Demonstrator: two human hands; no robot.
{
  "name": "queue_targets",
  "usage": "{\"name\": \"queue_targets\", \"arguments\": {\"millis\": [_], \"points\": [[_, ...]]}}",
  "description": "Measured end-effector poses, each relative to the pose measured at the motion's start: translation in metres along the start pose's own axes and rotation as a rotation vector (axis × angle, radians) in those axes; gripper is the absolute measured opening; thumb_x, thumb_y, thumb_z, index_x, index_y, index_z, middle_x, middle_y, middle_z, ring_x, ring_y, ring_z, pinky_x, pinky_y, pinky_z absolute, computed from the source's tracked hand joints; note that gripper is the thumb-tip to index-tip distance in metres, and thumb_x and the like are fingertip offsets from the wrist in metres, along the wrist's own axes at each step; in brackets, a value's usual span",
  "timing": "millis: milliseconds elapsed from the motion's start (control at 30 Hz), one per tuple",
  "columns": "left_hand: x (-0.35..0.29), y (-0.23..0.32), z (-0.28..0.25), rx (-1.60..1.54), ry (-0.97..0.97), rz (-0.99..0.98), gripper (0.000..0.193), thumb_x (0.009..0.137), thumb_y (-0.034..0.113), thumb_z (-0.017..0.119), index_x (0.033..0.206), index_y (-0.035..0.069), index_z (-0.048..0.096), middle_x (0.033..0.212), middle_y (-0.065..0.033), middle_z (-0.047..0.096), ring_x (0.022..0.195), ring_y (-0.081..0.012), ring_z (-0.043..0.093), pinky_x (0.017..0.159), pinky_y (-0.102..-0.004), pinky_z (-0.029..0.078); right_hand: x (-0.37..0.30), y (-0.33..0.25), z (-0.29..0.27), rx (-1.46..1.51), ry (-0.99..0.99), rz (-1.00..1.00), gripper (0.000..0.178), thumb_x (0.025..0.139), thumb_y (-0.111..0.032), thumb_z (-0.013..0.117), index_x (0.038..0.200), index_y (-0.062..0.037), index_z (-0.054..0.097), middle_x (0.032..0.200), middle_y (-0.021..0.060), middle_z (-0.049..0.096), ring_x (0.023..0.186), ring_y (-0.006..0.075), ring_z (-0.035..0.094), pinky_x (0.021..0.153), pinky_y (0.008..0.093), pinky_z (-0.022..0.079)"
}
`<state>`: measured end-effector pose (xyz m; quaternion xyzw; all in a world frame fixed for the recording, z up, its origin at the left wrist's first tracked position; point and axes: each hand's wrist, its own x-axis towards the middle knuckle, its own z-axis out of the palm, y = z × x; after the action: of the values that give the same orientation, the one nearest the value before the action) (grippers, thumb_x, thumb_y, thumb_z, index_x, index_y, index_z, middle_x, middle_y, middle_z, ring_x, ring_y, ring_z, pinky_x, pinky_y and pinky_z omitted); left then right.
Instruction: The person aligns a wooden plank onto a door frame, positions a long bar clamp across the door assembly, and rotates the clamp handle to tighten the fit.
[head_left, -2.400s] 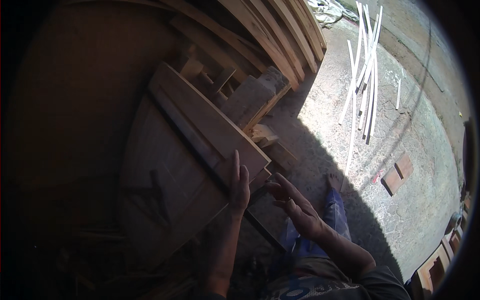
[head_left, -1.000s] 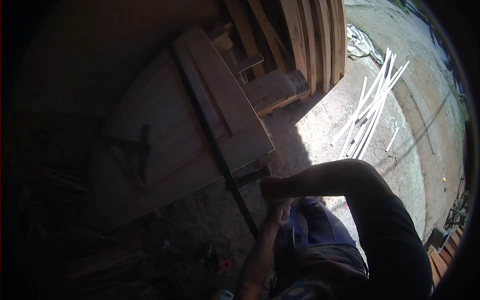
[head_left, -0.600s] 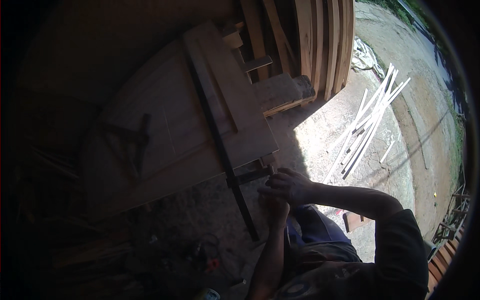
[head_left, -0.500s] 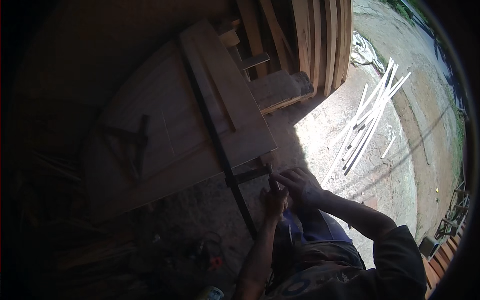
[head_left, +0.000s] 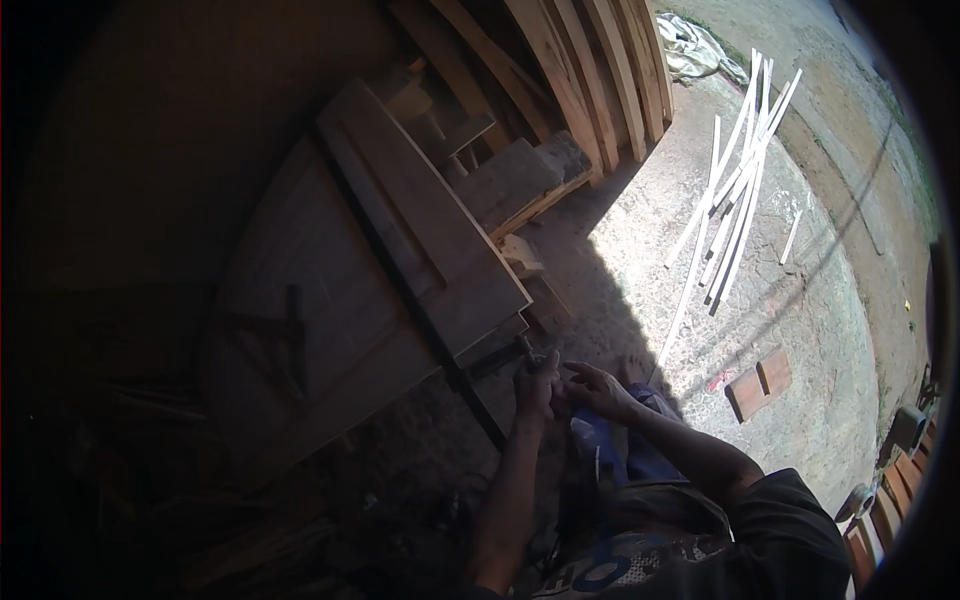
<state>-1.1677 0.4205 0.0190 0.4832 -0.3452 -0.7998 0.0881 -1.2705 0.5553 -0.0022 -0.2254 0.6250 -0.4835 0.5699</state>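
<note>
A dark bar clamp [head_left: 385,260] lies across a large wooden panel [head_left: 300,360] with one curved side. Its jaw arm reaches to a screw [head_left: 528,346] just off the panel's near right corner. My left hand [head_left: 538,388] is closed round the handle end of that screw, thumb up along it. Close beside it on the right, my right hand [head_left: 598,392] has its fingers partly spread, with nothing visible in them. Shade hides the exact shape of the handle. A small dark wooden frame [head_left: 290,335] lies on the panel at the left.
Several long boards [head_left: 590,80] lean upright behind the panel, near a wooden block stand [head_left: 510,185]. White strips [head_left: 735,200] lie in a loose pile on the sunlit ground at right. Closer in is a brown wood piece [head_left: 760,385]. A pale cloth [head_left: 695,48] lies farther off.
My right hand has come off the clamp's screw and moved slightly right, its fingers loosening. The left hand keeps its hold. My view has shifted, bringing the brown wood piece into fuller sight.
</note>
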Motion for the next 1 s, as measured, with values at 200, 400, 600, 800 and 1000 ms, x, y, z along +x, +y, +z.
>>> {"name": "queue_targets", "arguments": {"millis": [200,400,600,800,1000], "points": [[0.014,-0.011,-0.025,-0.234,-0.252,-0.067,0.029,0.095,0.028,0.067,0.078,0.010,0.052,0.060,0.0016,0.046,0.049,-0.0092,0.047,0.045,-0.0280,0.041,0.007,0.004,0.003,0.366,-0.309,0.107,0.068,0.094,-0.049,0.060,0.148,-0.0113,0.043,0.122,0.0095,0.064,0.108,0.0198,0.063,0.090,0.0364,0.052],[0.020,-0.009,0.012,0.293,0.415,0.139,0.026,0.095,0.028,0.067,0.082,0.009,0.055,0.060,0.0013,0.047,0.050,-0.0099,0.047,0.046,-0.0281,0.041,0.004,-0.008,0.015,0.408,-0.410,0.073,0.068,0.094,-0.047,0.061,0.150,-0.0168,0.036,0.121,0.0093,0.061,0.104,0.0188,0.063,0.088,0.0352,0.053],[0.021,0.010,-0.032,-0.278,-0.330,-0.192,0.019,0.093,0.021,0.069,0.087,0.007,0.058,0.060,0.0021,0.047,0.051,-0.0102,0.047,0.047,-0.0289,0.041,0.016,0.008,0.031,0.527,-0.449,0.127,0.062,0.095,-0.042,0.063,0.145,-0.0123,0.042,0.119,0.0081,0.061,0.100,0.0188,0.064,0.083,0.0340,0.053],[0.017,0.013,0.005,0.247,0.281,0.077,0.022,0.091,0.018,0.071,0.082,0.010,0.053,0.059,0.0024,0.042,0.048,-0.0097,0.043,0.045,-0.0298,0.039,0.013,0.006,0.047,0.749,-0.367,0.119,0.049,0.096,-0.035,0.062,0.134,-0.0072,0.050,0.110,0.0062,0.062,0.091,0.0165,0.064,0.077,0.0312,0.052],[0.030,0.025,-0.013,-0.157,-0.101,-0.226,0.016,0.090,0.019,0.071,0.093,0.009,0.060,0.056,0.0029,0.039,0.045,-0.0083,0.039,0.046,-0.0308,0.039,0.033,0.022,0.053,0.930,-0.392,0.083,0.040,0.089,-0.037,0.069,0.113,-0.0077,0.056,0.091,0.0053,0.059,0.072,0.0161,0.060,0.065,0.0304,0.049]]}}
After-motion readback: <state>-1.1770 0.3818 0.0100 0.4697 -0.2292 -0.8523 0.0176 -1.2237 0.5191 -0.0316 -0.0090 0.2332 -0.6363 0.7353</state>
